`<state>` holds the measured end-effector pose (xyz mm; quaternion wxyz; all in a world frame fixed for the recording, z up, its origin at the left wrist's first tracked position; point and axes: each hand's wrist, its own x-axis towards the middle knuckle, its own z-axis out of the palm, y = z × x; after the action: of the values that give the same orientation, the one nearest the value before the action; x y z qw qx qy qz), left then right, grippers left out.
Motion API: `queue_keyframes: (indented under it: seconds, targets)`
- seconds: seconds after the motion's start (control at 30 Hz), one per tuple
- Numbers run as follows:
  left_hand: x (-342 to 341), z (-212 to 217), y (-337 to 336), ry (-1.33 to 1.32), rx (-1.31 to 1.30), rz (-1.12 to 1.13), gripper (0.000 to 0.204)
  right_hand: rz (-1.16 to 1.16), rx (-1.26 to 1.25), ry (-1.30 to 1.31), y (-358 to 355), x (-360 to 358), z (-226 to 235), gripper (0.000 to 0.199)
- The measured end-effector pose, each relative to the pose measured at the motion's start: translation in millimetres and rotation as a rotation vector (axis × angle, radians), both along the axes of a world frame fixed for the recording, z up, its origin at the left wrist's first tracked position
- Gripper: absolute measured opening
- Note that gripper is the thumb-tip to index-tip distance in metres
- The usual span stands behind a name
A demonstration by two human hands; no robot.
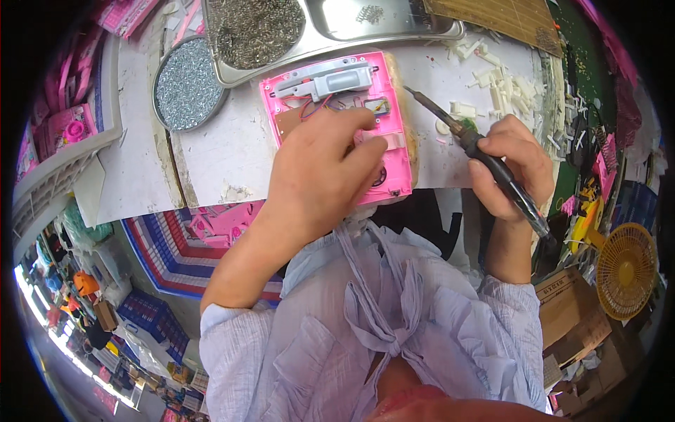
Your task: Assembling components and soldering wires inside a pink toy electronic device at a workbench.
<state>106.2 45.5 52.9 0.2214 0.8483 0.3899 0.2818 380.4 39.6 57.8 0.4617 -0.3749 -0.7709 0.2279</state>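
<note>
A pink plastic toy casing lies on the white table with its inside up, showing a grey plastic part, red and blue wires and a small dark round part. My left hand rests over its middle with curled fingers, the thumb and index finger reaching down inside. Whatever the fingertips hold is hidden. To the right of the casing, my right hand is wrapped round a slim black tool with a long thin pointed metal shaft. Its tip points up and left, just off the casing's right edge.
A round dish of small silver screws stands at the left. Behind the casing is a steel tray with dark springs or screws. White plastic pieces are scattered at right. A yellow fan stands far right; a striped basket sits below.
</note>
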Motion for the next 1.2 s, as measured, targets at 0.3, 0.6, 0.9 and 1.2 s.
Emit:
queue_keyframes:
  seconds: [0.3,0.6,0.9,1.2]
  targets:
    - [-5.0,-11.3,5.7,-0.173,-0.523,0.212,0.009,-0.091,-0.231,0.086,-6.1,-37.0,-11.1,0.049]
    - [-2.4,-20.5,6.0,-0.359,-0.578,0.271,0.012,-0.015,-0.145,0.076,16.1,-82.1,-22.8,0.055]
    - [-5.2,-16.3,7.1,-0.238,-0.389,0.091,0.01,-0.048,-0.053,0.017,1.6,-66.4,-22.4,0.054]
    - [-8.5,-8.0,2.3,-0.094,-0.255,-0.052,0.017,0.066,-0.434,0.174,-29.3,6.1,6.8,0.029]
